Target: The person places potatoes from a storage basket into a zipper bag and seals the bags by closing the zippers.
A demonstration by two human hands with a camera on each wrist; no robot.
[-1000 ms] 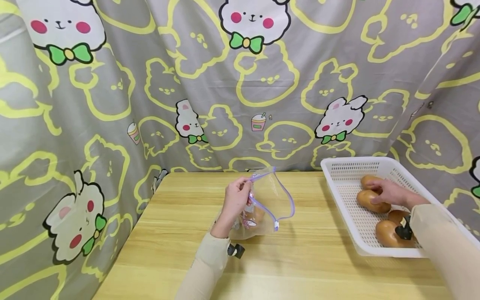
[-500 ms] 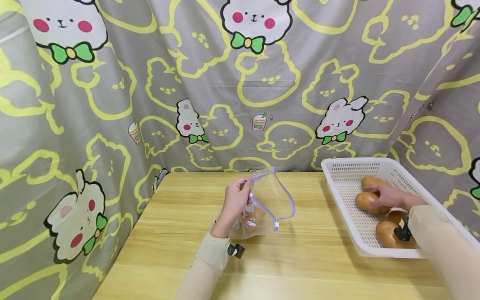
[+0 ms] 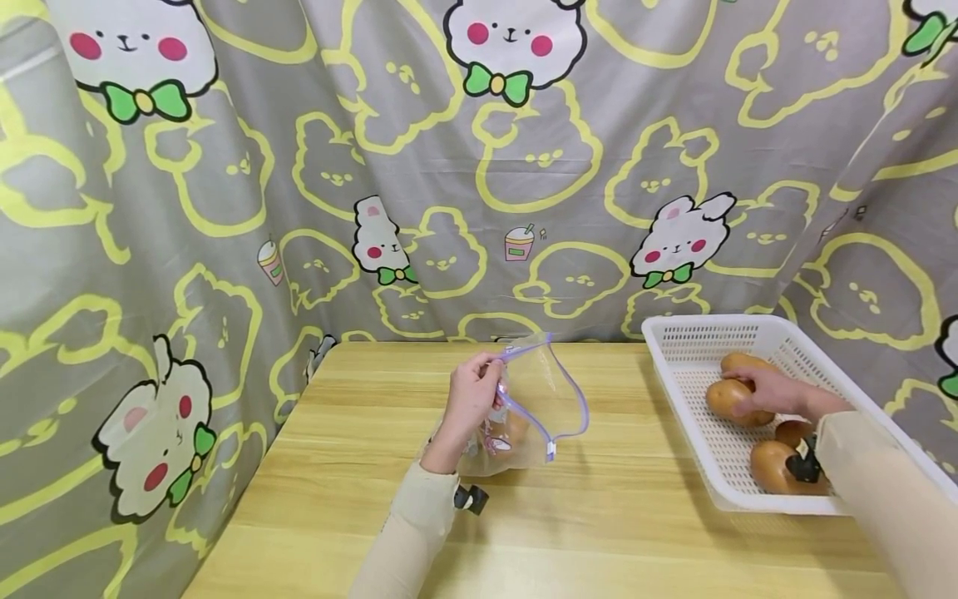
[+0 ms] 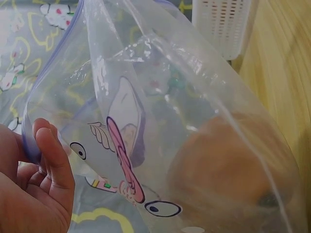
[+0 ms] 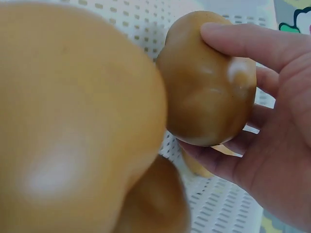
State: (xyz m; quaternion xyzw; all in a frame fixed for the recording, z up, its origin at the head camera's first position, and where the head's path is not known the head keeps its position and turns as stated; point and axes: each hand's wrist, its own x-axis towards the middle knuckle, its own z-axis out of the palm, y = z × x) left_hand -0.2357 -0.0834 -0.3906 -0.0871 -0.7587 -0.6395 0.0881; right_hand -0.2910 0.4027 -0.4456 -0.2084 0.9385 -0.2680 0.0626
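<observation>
My left hand point(image 3: 470, 399) pinches the purple zip rim of a clear zip bag point(image 3: 545, 378), whose mouth gapes toward the right. Through the printed plastic in the left wrist view a brown potato point(image 4: 228, 165) shows, low in the bag. Over in the white basket point(image 3: 677, 424), my right hand point(image 3: 778, 393) grips a potato point(image 3: 724, 401); the right wrist view has the thumb on top of this potato point(image 5: 206, 87) and the fingers curled beneath. Another potato point(image 3: 741, 363) lies just behind it, partly covered by the hand.
Nearer the basket's front, a large potato point(image 3: 771, 466) and a darker one point(image 3: 792, 433) lie partly under the right wrist's black camera point(image 3: 805, 459). The wooden table point(image 3: 599, 532) backs onto a patterned curtain point(image 3: 419, 166).
The potato in my right hand has shifted slightly left and turned a little within the basket. My left hand and the bag have stayed in place.
</observation>
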